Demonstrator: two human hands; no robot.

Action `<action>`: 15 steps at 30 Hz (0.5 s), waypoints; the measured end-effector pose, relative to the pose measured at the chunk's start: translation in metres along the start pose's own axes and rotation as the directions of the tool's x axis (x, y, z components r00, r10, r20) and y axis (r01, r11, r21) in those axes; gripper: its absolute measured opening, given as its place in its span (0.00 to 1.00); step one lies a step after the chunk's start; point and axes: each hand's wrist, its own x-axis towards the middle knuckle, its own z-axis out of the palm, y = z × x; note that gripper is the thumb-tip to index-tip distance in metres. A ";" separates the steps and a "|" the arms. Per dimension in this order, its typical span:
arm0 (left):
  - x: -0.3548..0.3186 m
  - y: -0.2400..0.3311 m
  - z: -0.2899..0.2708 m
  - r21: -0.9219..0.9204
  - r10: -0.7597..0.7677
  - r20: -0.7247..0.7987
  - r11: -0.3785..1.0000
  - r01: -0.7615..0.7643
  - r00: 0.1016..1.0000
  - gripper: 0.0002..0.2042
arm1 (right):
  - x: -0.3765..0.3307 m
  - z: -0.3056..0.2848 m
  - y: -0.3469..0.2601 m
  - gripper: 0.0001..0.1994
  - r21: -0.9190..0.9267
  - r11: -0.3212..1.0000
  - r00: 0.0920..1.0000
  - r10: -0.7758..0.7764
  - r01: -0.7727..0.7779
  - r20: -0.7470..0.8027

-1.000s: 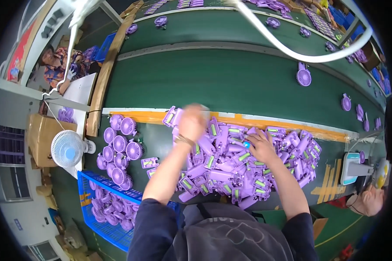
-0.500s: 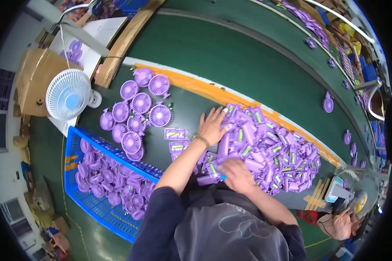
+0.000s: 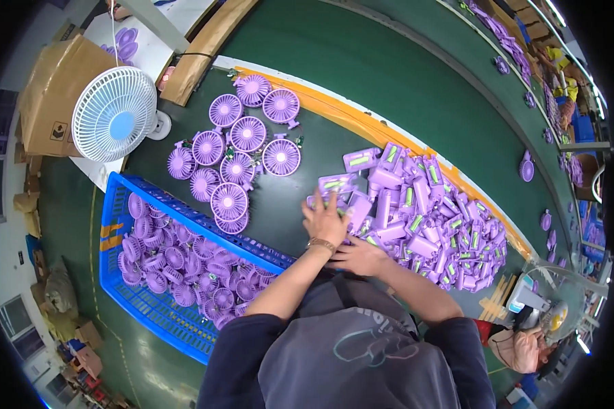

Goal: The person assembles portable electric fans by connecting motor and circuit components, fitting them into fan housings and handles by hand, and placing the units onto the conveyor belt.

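My left hand (image 3: 326,222) lies over the near left edge of a heap of purple plastic handle housings (image 3: 450,225), many showing a bright green strip. Its fingers are spread and touch several housings. Close beside it, my right hand (image 3: 363,258) rests palm down at the heap's near edge, fingers stretched toward my left wrist; what lies under its palm is hidden. A few housings (image 3: 360,159) lie loose at the heap's left end. Farther left on the dark table is a cluster of round purple fan heads (image 3: 247,134) with ribbed grilles.
A blue plastic basket (image 3: 106,252) full of purple fan heads stands at the left. Beyond it are a white desk fan (image 3: 116,112) and a cardboard box (image 3: 51,102). An orange-taped ledge (image 3: 334,117) separates the table from a green conveyor (image 3: 361,54). Another person sits at the right.
My left hand has come nearer my body, and housings at the heap's left end have shifted. My right hand has moved left beside it. The whole view has shifted slightly.
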 end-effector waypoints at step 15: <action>0.139 -0.024 -0.102 0.217 0.171 -0.323 0.971 -0.103 0.931 0.10 | -0.015 -0.068 0.005 0.17 0.413 0.737 0.624 0.674 -0.534 -0.395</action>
